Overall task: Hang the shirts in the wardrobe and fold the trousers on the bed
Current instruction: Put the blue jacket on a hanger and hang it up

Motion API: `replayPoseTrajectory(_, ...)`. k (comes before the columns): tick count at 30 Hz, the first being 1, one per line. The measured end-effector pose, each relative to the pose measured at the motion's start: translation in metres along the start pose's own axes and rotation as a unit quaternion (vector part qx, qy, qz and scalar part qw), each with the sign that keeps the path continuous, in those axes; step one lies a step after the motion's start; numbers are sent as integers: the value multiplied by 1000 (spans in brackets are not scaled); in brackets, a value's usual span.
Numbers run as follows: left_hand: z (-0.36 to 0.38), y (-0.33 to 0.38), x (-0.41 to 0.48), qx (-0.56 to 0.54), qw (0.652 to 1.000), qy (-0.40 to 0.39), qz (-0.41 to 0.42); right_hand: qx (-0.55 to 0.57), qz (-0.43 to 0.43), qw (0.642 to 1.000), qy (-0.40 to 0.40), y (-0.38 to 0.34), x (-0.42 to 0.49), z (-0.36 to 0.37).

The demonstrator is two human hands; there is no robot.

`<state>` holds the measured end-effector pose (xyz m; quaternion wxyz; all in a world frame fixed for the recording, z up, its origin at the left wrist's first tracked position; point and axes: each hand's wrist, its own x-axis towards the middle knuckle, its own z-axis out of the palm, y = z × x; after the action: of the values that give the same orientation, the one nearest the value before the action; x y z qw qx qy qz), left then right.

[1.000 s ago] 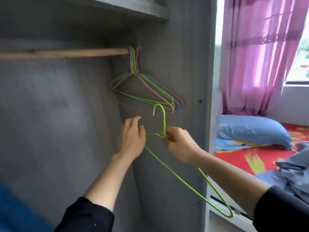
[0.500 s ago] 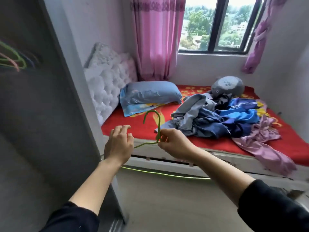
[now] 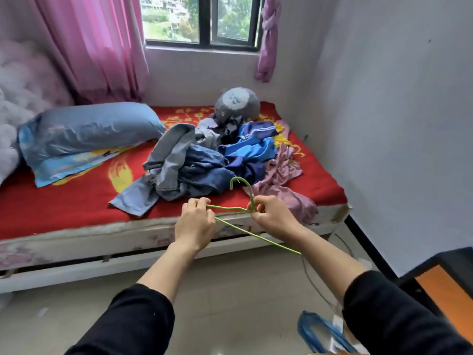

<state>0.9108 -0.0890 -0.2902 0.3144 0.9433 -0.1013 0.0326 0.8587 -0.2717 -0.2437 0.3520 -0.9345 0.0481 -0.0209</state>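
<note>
Honestly, the risk I see is this thin green hanger (image 3: 231, 208) twisting or slipping as I bring it to the clothes. My left hand (image 3: 195, 221) pinches one shoulder of the wire and my right hand (image 3: 272, 216) is clamped on the neck just under the hook, so both sets of fingers are closed on the hanger and neither is free to pick up a shirt. If I let go with one hand, the long lower wire, running toward 4 o'clock under my right wrist, could swing and snag the pile of clothes (image 3: 204, 162) or the edge of the bed (image 3: 76, 234).

The pile lies on the bed at 12 o'clock from my hands, near but not touching them; the hook stands up in front of it. I cannot tell shirts from trousers in that heap, so grabbing the wrong piece is another likely slip.
</note>
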Motion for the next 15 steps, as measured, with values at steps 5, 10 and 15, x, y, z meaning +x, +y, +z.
replayPoseTrajectory(5, 62, 71, 63, 0, 998, -28, 52, 43, 62, 997, 35, 71, 43, -43)
replayPoseTrajectory(10, 128, 113, 141, -3, 995, -50, 86, 66, 112, 990, 54, 137, 111, -70)
replayPoseTrajectory(15, 199, 139, 246, 5, 993, -93, 72, 61, 170, 982, 57, 200, 213, -95)
